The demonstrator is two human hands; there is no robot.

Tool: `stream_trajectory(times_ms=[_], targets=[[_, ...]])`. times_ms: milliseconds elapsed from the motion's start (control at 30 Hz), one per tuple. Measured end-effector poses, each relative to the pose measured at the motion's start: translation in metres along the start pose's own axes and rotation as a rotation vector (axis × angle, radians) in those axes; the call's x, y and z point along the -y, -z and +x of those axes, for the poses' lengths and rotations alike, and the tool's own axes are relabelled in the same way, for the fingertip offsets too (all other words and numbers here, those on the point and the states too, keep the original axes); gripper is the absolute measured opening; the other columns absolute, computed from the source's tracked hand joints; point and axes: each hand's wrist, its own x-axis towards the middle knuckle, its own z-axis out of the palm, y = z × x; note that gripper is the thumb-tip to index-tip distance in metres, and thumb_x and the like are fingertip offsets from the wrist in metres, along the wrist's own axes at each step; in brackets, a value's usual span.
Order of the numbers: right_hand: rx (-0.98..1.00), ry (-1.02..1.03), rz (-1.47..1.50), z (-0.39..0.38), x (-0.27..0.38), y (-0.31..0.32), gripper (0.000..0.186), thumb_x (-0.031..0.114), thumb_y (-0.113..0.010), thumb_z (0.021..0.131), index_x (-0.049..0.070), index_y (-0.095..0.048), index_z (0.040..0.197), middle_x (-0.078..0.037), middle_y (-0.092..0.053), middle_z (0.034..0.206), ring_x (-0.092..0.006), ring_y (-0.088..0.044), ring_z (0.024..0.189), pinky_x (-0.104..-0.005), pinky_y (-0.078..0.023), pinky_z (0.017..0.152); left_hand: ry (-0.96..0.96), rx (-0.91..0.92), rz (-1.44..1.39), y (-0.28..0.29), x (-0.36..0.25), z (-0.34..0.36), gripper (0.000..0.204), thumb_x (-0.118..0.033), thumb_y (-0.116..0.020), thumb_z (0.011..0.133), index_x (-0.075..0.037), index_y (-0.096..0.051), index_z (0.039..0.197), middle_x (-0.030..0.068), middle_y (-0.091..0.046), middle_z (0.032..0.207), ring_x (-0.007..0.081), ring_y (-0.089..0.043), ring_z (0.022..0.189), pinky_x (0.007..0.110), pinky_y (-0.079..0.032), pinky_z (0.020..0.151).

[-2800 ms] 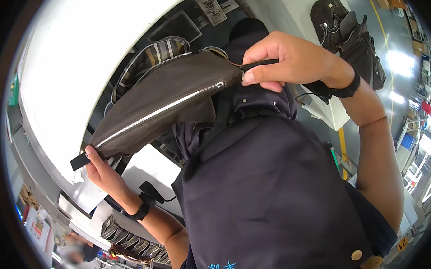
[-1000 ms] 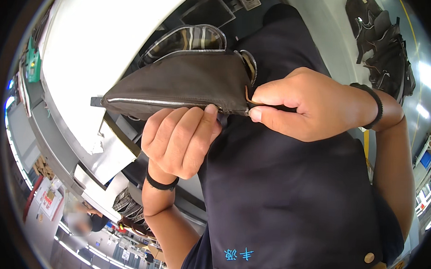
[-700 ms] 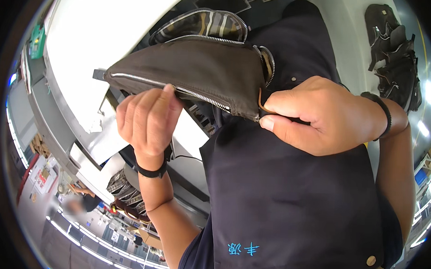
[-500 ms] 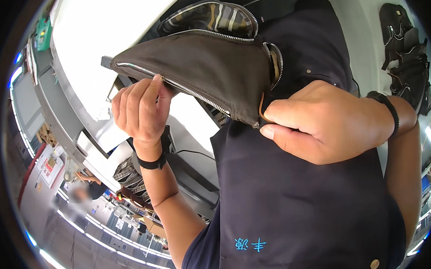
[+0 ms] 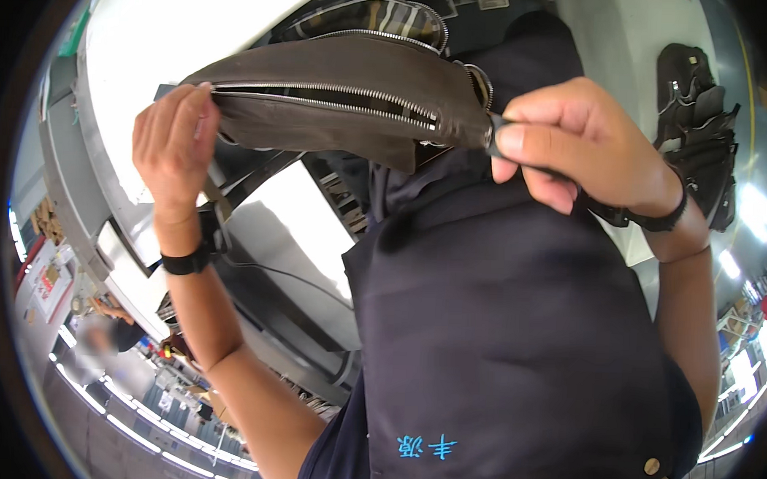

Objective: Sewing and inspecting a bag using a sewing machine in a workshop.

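A dark brown bag (image 5: 322, 68) with silver metal zippers lies across my lap and the table edge. Its long front zipper (image 5: 338, 91) gapes, the two rows of teeth apart along most of their length. My left hand (image 5: 177, 139) pinches the far left end of that zipper; the fingers cover the slider. At the bag's right end, my right hand (image 5: 564, 149) is closed around a dark strap-like piece, with the thumb on top. Another pocket with a plaid lining (image 5: 391, 22) stands unzipped along the upper side, and a short curved zipper (image 5: 480, 81) shows near the right end.
A white tabletop (image 5: 154, 33) extends at the upper left. Several dark bags with zippers (image 5: 699, 141) rest on a pale surface at the right. Below my left arm are a grey machine part and a cable (image 5: 293, 274). A person (image 5: 114, 336) is farther off at the left.
My left hand has slid leftward to the zipper's end, and the front zipper has parted. My right hand has moved up and right, from the bag's corner to the dark strap-like piece.
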Motion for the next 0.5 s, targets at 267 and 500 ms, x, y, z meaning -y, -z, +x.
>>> stream_trajectory(times_ms=[267,500], targets=[[0.01,0.031,0.394,0.02,-0.022,0.041,0.031,0.021,-0.057,0.103,-0.003,-0.068,0.088,0.001,-0.049,0.049,-0.0076,-0.038,0.041,-0.024,-0.033,0.045,0.079,0.074,-0.041,-0.011,0.039,0.009,0.017,-0.003,-0.076,0.083,-0.009,-0.071,0.099,0.0016,-0.072,0.099,0.0207,-0.07,0.086,0.033,-0.055,0.078],[0.098,0.05,0.658,0.04,-0.03,0.058,0.03,0.019,-0.051,0.105,-0.004,-0.064,0.09,0.002,-0.046,0.047,-0.0094,-0.035,0.04,-0.0246,-0.034,0.045,0.212,0.142,0.076,0.012,-0.002,0.036,0.026,-0.011,-0.072,0.095,-0.011,-0.072,0.12,0.0061,-0.073,0.117,0.0217,-0.072,0.091,0.032,-0.058,0.084]])
